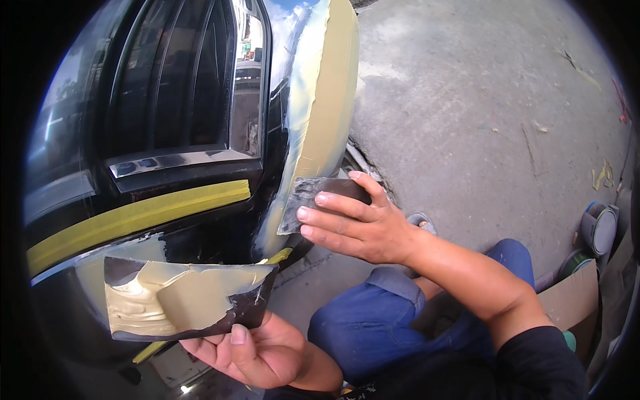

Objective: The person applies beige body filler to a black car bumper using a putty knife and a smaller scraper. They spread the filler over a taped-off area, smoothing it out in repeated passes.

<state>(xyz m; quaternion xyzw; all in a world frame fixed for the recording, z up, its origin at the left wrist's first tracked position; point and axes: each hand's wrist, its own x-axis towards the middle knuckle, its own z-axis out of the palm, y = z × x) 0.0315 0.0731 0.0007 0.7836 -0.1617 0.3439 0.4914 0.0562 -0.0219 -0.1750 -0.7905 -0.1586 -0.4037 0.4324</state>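
My right hand point(363, 223) grips a dark flat spreader point(303, 200) and presses its edge against the beige filler coat point(327, 113) on the curved corner of a black car body point(173, 93). My left hand point(260, 350) holds up a dark board point(180, 300) loaded with soft beige putty, low at the left, just below the bumper. A strip of yellow masking tape point(140, 217) runs across the black panel above that board.
Grey concrete ground point(480, 107) spreads to the right. My blue-trousered knee point(400, 313) is bent below the hands. A round tin with a lid point(600, 230) and a piece of brown cardboard point(573, 300) lie at the right edge.
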